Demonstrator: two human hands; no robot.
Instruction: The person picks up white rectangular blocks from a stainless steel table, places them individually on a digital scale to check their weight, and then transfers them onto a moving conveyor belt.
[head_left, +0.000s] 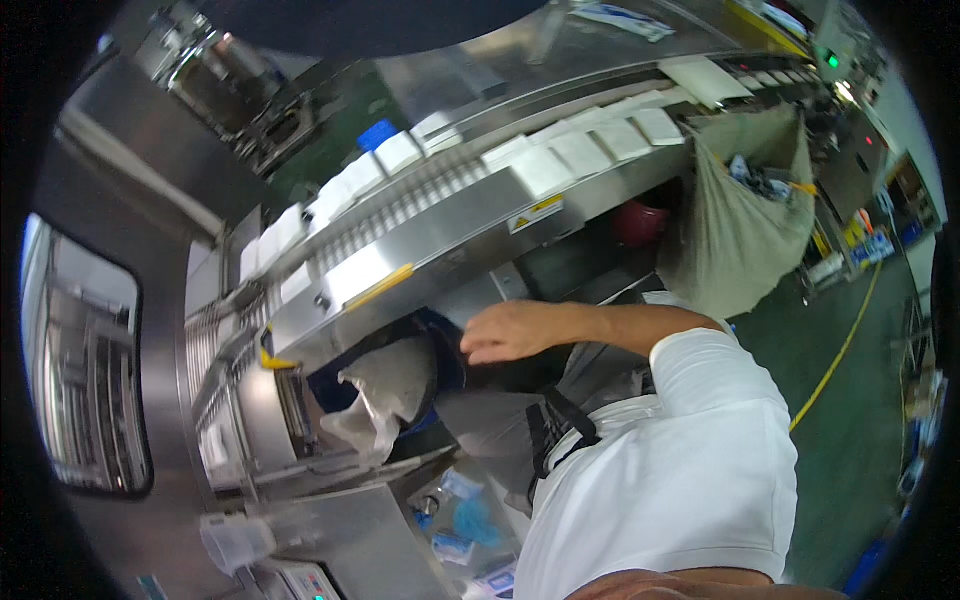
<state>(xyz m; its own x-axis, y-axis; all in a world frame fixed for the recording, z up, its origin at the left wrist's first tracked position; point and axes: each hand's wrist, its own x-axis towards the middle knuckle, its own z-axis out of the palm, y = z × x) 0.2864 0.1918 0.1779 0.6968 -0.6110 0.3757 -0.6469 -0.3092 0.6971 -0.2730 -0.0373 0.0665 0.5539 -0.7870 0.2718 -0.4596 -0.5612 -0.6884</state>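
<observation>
My right hand (510, 330) reaches left from a white short sleeve (700, 370), palm down, fingers loosely stretched. It holds nothing that I can see. Its fingertips are at the dark rim of a blue bin (452, 372) that stands under a steel conveyor (440, 235). A crumpled pale plastic liner (385, 395) fills the bin's mouth. White flat packs (580, 152) lie in rows on the conveyor above the hand. My left hand is out of sight.
A tan sack (730, 235) with scraps hangs at the conveyor's right end, a red bucket (640, 220) beside it. Blue-and-white packets (468, 520) lie low near my body. A clear jug (235, 540) stands lower left. A yellow line (840, 350) crosses the green floor.
</observation>
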